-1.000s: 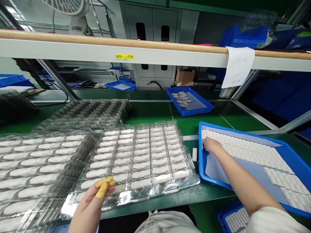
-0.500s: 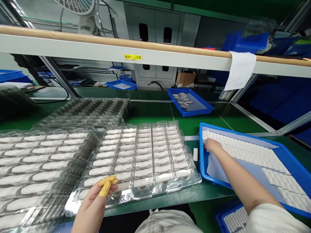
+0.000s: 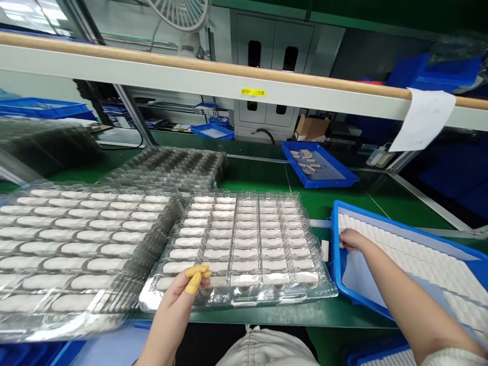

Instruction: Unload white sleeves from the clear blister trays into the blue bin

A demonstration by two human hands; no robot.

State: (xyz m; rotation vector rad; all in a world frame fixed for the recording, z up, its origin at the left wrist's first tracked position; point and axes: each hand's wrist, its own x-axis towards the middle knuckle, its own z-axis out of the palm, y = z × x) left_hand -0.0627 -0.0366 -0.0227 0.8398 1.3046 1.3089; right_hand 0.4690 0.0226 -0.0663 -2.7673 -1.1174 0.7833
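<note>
My left hand (image 3: pixel 186 290), with yellow finger cots on its thumb and fingertips, is pinched closed above the near left part of a clear plastic blister tray (image 3: pixel 244 300). Whatever lies between those fingertips is hidden. White oblong pieces (image 3: pixel 244 280) sit in rows in the tray's pockets. Over to the right, my right hand (image 3: pixel 353 240) reaches inside a blue tray (image 3: pixel 396 221), its fingers closed at the left end of the packed rows of white pieces (image 3: pixel 396 244). Its fingertips are partly hidden, so I cannot make out what they grip.
A stack of filled blister trays (image 3: pixel 84 249) stands at the left, with another clear tray stack (image 3: pixel 171 165) behind. One loose white piece (image 3: pixel 325 250) lies beside the blue tray. A second blue tray (image 3: pixel 320 165) with several pieces sits farther back, under a shelf rail (image 3: pixel 213 76).
The view has turned left, so everything appears shifted to the right. My left hand keeps its pinch over the blister tray. My right hand stays in the blue tray, its wrist slightly turned.
</note>
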